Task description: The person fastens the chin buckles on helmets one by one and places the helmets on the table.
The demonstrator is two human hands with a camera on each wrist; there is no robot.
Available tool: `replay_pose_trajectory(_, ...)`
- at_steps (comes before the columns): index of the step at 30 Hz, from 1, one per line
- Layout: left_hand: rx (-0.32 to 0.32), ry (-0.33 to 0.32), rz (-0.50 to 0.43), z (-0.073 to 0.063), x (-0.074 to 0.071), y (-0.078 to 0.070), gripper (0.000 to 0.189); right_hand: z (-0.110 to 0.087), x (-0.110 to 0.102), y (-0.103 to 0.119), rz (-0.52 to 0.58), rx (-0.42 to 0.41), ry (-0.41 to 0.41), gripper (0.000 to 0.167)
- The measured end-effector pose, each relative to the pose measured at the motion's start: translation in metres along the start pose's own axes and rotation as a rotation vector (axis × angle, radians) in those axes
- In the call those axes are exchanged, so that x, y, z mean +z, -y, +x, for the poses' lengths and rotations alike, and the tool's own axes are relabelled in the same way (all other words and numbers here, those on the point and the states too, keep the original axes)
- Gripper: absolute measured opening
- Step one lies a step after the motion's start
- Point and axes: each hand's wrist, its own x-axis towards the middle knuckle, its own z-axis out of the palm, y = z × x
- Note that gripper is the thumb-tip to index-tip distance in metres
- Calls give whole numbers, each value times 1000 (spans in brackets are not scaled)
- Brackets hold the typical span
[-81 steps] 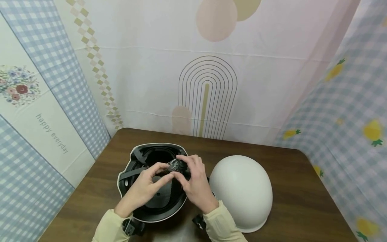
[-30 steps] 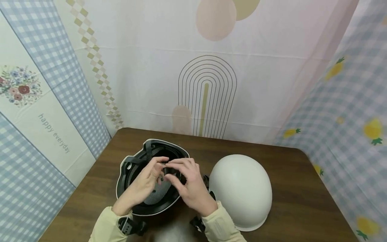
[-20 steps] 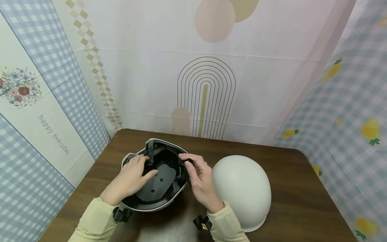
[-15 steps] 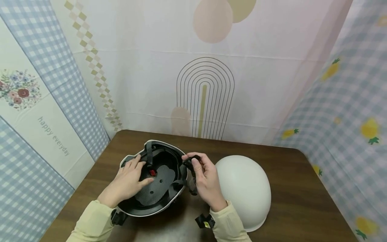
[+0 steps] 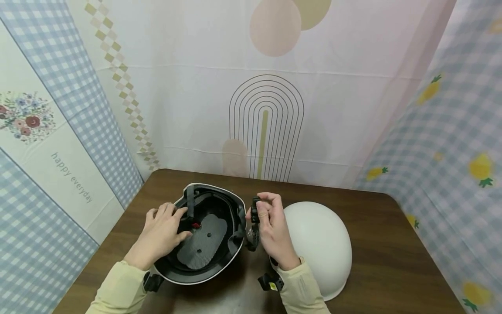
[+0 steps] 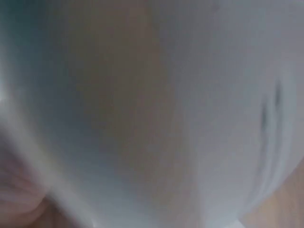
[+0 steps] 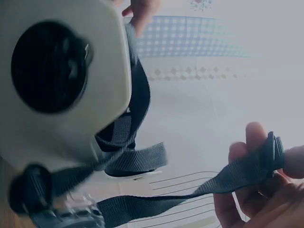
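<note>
The left hand (image 5: 158,233) is resting on the helmet's left rim, fingers loosely spread. The helmet (image 5: 204,244) is lying hollow side up, a red piece (image 5: 196,225) showing inside. Just right of it, the right hand (image 5: 272,229) is pinching the strap (image 7: 147,204) by its clip (image 7: 275,149): drawn out, apparently not yet fastened. Farther right, a white dome (image 5: 319,244) is sitting, seemingly unhandled.

An upturned helmet (image 5: 204,248) is lying on a table (image 5: 388,244), a left hand (image 5: 161,233) resting at nine o'clock. At three, a right hand (image 5: 274,233) is holding its strap (image 7: 228,178), a domed shell (image 5: 319,248) sitting beyond. At twelve, a curtain (image 5: 188,109) is hanging behind.
</note>
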Motion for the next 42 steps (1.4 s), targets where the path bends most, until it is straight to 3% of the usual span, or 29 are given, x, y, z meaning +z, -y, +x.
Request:
replay_pose_trajectory(5, 24, -2, -59, 3, -5, 0, 57, 1, -1, 1, -32, -6, -7, 24)
replay_pose_trajectory(11, -20, 114, -115, 3, -9, 1, 59, 1, -2, 5, -117, -12, -8, 24)
replay_pose_trajectory(16, -32, 135, -128, 2, -9, 2, 62, 1, -4, 6, -152, 23, 19, 32)
replay_pose_trajectory(22, -32, 174, -72, 6, -4, -1, 61, 5, -9, -27, -229, -10, 6, 43)
replay_pose_trajectory(26, 13, 76, -15, 7, 6, -2, 56, 6, -7, -26, -215, 15, -6, 47)
replay_pose_trajectory(29, 83, -32, 30, 7, 16, -1, 55, 5, -6, -11, -183, 18, -9, 48)
replay_pose_trajectory(34, 210, -155, 124, 9, 30, -1, 55, 5, -7, 6, -114, 21, 5, 37)
replay_pose_trajectory(39, 311, -202, 182, 11, 37, -1, 51, 4, -7, 6, -73, 30, 22, 31)
replay_pose_trajectory(42, 319, -184, 177, 11, 39, -2, 49, 4, -7, 5, -81, 12, 20, 32)
